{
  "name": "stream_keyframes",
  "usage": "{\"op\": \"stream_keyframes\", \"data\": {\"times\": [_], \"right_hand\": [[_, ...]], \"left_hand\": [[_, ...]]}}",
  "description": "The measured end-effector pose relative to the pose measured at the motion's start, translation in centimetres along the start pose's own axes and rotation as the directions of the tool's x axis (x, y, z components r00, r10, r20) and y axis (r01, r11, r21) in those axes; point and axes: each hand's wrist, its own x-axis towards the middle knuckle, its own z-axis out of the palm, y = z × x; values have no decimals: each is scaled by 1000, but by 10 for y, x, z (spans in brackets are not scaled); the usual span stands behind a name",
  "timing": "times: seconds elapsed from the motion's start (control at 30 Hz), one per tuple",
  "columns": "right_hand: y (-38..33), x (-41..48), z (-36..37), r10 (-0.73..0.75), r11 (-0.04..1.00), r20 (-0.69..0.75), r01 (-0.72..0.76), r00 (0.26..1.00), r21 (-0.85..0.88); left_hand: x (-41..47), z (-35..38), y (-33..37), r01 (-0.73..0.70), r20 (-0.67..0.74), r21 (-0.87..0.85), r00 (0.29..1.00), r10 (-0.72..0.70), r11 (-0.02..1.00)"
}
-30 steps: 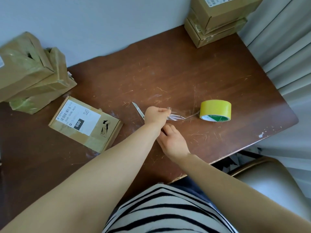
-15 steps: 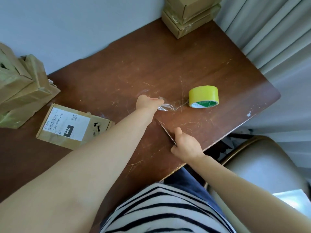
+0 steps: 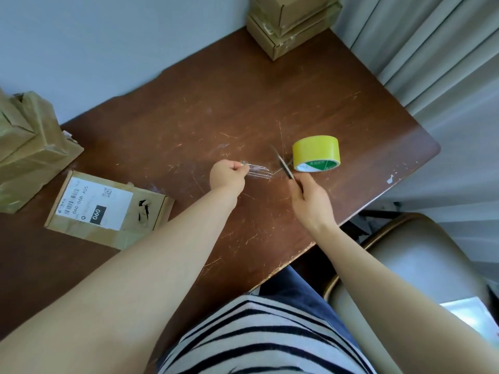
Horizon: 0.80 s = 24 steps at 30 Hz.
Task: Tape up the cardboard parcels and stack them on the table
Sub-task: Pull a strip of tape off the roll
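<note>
A yellow tape roll (image 3: 316,153) stands on the brown table (image 3: 243,103). A clear strip of tape (image 3: 258,170) stretches from the roll to my left hand (image 3: 228,176), which pinches its free end. My right hand (image 3: 310,197) grips a thin knife (image 3: 283,164) whose blade lies across the strip just left of the roll. A flat cardboard parcel (image 3: 108,209) with a white label lies on the table at the left, apart from both hands.
Taped parcels are stacked at the far left (image 3: 29,152). Another stack of cardboard boxes (image 3: 291,22) stands in the back right corner by the curtain (image 3: 432,63). A chair (image 3: 410,271) is at the lower right beside the table edge.
My right hand picked the knife up from the table's near side and carried it up to the tape by the roll. My left hand kept holding the strip's end.
</note>
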Motion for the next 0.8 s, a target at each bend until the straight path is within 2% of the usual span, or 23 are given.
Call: {"op": "stream_keyframes", "data": {"times": [0.1,0.17,0.23,0.3,0.37,0.8], "right_hand": [[-13,20,-25,-95,988,-270,57,958,-145],[-16,39,-45,-193,963,-342,112,920,-244],[-19,58,-58,-221,938,-242,139,945,-317],[-22,72,-65,-170,915,-98,120,981,-385],[-27,80,-68,-131,867,-34,98,991,-489],[-33,89,-76,-28,860,49,49,998,-509]], "left_hand": [[0,3,2,-25,-25,27,999,25,999],[0,1,1,-14,-8,19,1000,14,1000],[-1,0,0,-18,21,-17,1000,19,1000],[-4,-1,4,-45,13,-17,999,45,999],[-8,0,8,-66,6,-28,998,66,997],[-30,5,20,-101,-47,-59,994,98,993]]}}
